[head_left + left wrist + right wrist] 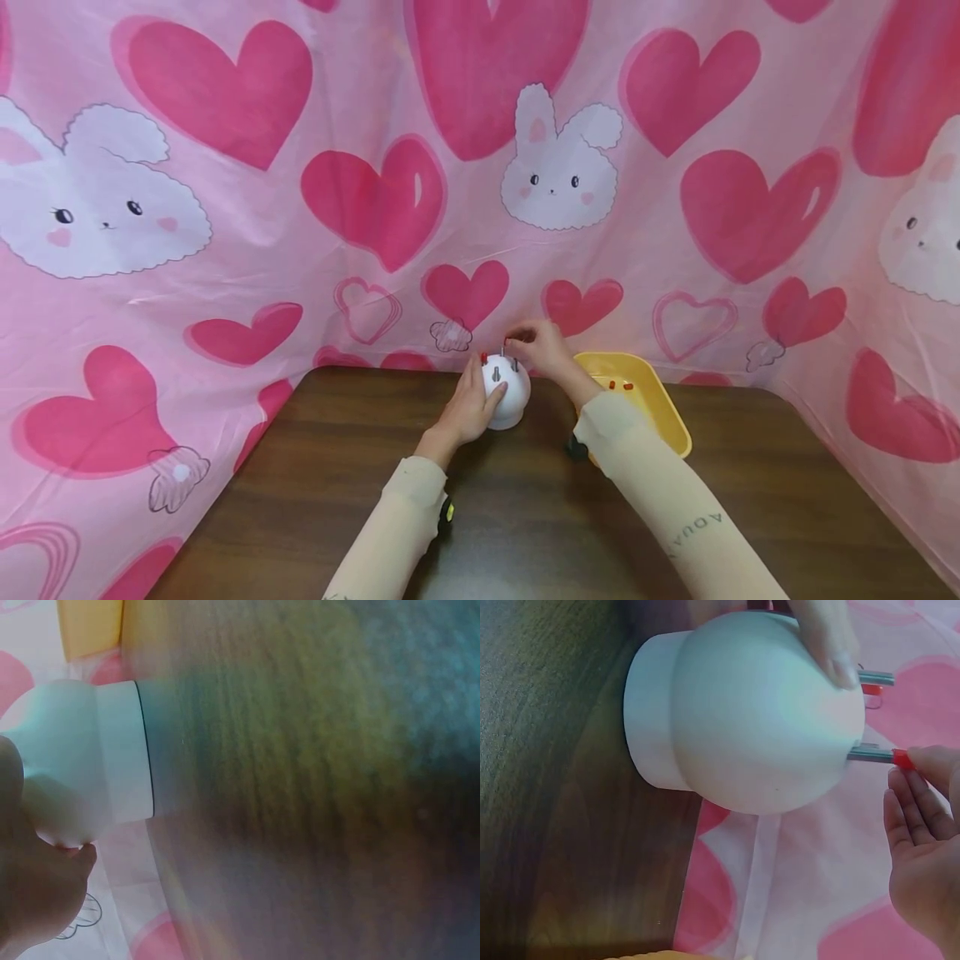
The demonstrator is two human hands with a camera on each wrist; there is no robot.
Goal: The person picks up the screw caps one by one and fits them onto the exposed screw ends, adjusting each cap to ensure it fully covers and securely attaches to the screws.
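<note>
A white, ball-shaped body (pixel 514 407) with a flat round base stands on the table. Several metal pegs stick out of its top, one peg (pixel 875 678) showing near the left thumb in the right wrist view. My left hand (pixel 469 408) holds the body, fingers along its left side and thumb across the front. Between thumb and fingertips, my right hand (pixel 930 877) pinches a small red cap (pixel 902 758) at the end of another metal peg (pixel 871 754). A second red cap (pixel 483 358) shows at the top left of the body, near the left fingertips.
On the right, a yellow tray (pixel 678 425) stands partly behind the right forearm, with small red caps (pixel 628 387) inside. A dark object (pixel 576 448) lies by that sleeve. The brown wooden table (pixel 525 517) ends at a pink patterned cloth (pixel 645 250).
</note>
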